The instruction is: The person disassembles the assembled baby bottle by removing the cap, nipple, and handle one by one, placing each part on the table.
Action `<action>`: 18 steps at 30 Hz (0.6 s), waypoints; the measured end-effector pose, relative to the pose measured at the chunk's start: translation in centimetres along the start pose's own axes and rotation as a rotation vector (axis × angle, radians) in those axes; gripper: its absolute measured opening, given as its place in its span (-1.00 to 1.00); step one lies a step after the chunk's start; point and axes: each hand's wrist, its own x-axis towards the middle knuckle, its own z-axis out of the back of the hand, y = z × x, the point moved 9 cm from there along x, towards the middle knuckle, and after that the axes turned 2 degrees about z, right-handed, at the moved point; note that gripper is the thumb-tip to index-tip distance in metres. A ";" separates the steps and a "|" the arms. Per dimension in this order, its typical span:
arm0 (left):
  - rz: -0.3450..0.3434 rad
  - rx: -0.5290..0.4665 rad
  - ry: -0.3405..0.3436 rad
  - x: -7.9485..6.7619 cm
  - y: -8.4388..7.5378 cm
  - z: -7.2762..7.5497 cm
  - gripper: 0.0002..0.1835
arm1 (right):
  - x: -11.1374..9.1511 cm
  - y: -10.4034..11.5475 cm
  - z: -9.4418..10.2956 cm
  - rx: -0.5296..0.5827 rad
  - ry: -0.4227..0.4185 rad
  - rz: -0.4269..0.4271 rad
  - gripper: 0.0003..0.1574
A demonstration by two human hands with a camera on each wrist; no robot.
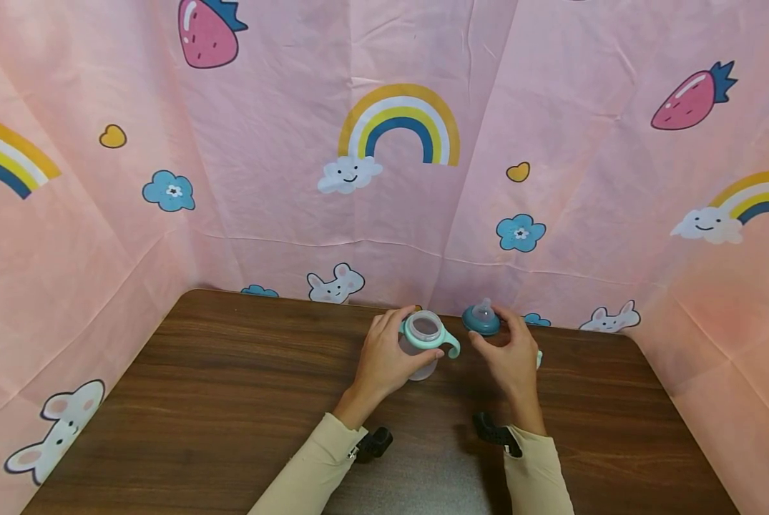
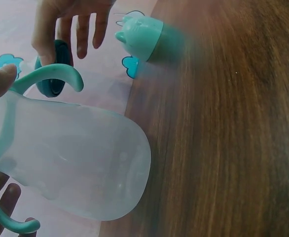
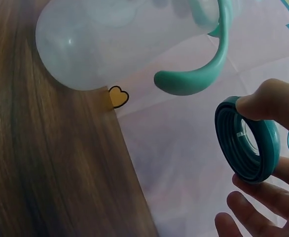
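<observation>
A clear baby bottle (image 2: 85,158) with a mint two-handled ring (image 1: 451,343) round its neck is gripped by my left hand (image 1: 384,354), thumb and fingers at the neck. Its mouth is uncovered and faces up in the head view. My right hand (image 1: 511,350) pinches a teal screw collar (image 3: 248,140) by its edge, between thumb and fingers. A clear nipple (image 1: 483,309) stands up out of the collar. In the right wrist view the threaded underside shows. The collar is to the right of the bottle, apart from it.
A mint cap (image 2: 142,37) with small ear shapes stands on the brown wooden table (image 1: 242,400), mostly hidden behind my right hand in the head view. A pink printed cloth (image 1: 281,214) hangs behind the table and at both sides.
</observation>
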 end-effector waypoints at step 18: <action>-0.002 0.007 -0.007 0.0 -0.1 -0.1 -0.07 | -0.4 -1.7 -1.2 -0.104 0.101 -0.137 -0.18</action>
